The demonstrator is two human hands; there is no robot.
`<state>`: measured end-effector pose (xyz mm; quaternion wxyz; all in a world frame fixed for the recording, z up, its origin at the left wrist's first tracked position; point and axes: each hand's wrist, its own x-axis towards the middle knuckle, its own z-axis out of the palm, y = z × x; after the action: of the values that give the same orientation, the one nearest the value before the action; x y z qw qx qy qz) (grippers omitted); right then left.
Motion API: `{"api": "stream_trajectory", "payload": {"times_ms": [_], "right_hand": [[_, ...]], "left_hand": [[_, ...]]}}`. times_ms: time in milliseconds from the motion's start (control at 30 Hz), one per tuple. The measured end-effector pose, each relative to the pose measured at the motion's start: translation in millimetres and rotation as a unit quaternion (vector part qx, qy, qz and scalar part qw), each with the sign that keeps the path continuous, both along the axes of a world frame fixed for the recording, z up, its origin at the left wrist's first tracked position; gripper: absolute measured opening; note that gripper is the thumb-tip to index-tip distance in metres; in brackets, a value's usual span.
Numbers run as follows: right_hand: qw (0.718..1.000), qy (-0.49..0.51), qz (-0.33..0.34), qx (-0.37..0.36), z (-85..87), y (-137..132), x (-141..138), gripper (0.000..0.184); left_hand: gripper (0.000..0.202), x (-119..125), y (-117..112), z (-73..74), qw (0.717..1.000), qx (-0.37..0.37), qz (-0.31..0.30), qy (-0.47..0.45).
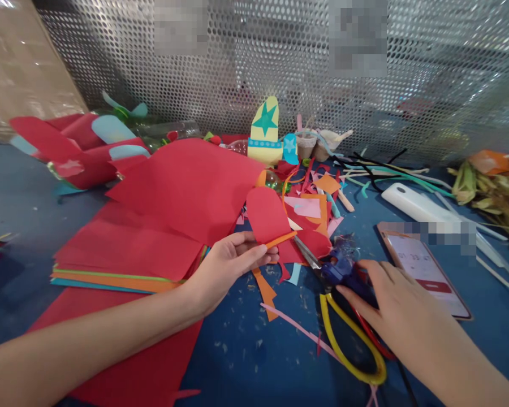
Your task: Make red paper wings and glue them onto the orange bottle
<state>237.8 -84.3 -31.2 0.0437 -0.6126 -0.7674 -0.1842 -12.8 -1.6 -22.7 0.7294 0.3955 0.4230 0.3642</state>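
My left hand (237, 254) pinches a narrow orange paper strip (282, 239) between thumb and fingers, in front of a rounded red paper piece (266, 212). My right hand (402, 305) is closed around the handle of a blue tool that looks like a glue gun (339, 268); its grip is partly hidden by the fingers. Yellow-handled scissors (327, 322) lie beneath it on the blue surface, blades pointing toward the strip. Orange paper scraps (264, 291) and a thin pink strip (297, 325) lie between my hands.
Stacked coloured paper sheets (127, 237) lie at left. Behind stand a red paper-covered model (89, 152) and a yellow paper piece with a star (264, 133). A phone (424, 271), a white device (424, 206) and dried husks (492, 186) are at right. A perforated metal panel (246, 51) backs everything.
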Motion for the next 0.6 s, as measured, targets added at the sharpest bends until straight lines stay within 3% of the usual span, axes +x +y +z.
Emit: {"api": "stream_trajectory", "payload": {"times_ms": [100,233,400,467,533,600], "right_hand": [[1.0,-0.004,0.027,0.006,4.0,0.7,-3.6,0.049],[0.997,-0.023,0.048,0.053,26.0,-3.0,-11.4,0.052],[0.979,0.01,0.166,0.12,32.8,-16.6,-5.9,0.04],[0.974,0.083,0.187,0.099,27.6,-23.3,-5.4,0.031],[0.971,0.188,0.146,0.036,23.5,-28.9,-9.7,0.027],[0.954,0.279,0.105,-0.025,22.4,-32.7,-17.4,0.034]], "left_hand": [[0.026,-0.2,0.0,-2.8,1.0,0.002,-0.002,-0.008],[0.023,0.0,0.4,-5.1,1.0,-0.006,0.003,-0.021],[0.023,0.5,0.8,-4.8,1.0,-0.015,0.003,-0.027],[0.024,0.4,1.2,-4.8,1.0,-0.01,-0.002,-0.025],[0.026,0.2,1.6,-5.4,1.0,-0.002,-0.007,-0.016],[0.027,0.1,2.1,-6.6,1.0,0.013,-0.015,-0.005]]}}
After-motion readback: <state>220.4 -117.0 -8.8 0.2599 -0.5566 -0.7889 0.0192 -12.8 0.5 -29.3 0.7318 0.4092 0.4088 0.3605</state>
